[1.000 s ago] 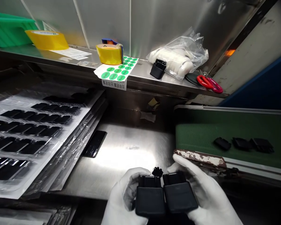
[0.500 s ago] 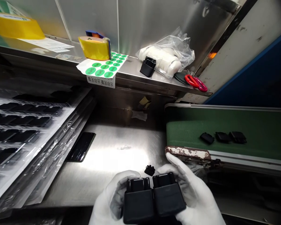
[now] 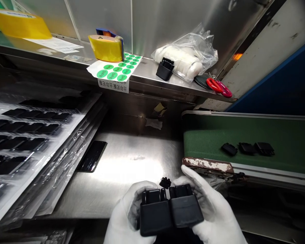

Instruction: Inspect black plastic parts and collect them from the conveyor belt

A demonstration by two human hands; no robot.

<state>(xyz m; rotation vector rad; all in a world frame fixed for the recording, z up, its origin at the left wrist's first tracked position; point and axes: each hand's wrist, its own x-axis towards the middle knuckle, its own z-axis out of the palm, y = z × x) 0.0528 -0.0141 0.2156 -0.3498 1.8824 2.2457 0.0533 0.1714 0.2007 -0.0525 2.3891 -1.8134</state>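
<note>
Two black plastic connector housings sit side by side between my white-gloved hands at the bottom of the head view. My left hand [image 3: 128, 213] is closed around the left connector housing [image 3: 155, 217]. Around the right connector housing [image 3: 187, 210] curls my right hand [image 3: 213, 210], its index finger stretched up beside the conveyor's end. Both pieces have their narrower slotted ends pointing away from me. Just beyond them a small black part [image 3: 165, 182] lies on the steel table [image 3: 112, 189]. The lower edges of the housings are in shadow.
At left, stacked trays [image 3: 48, 162] hold rows of black pieces, with a phone [image 3: 93, 156] beside them. A green conveyor belt [image 3: 208, 132] at right carries several black pieces. The shelf [image 3: 144, 69] bears yellow tape [image 3: 106, 48], green RoHS stickers [image 3: 112, 76], a bagged white bundle [image 3: 179, 62] and red-handled scissors [image 3: 217, 86].
The scene has shifted slightly right and up in view. Both hands still hold the two housings, which stand a little closer to the small black part in the picture.
</note>
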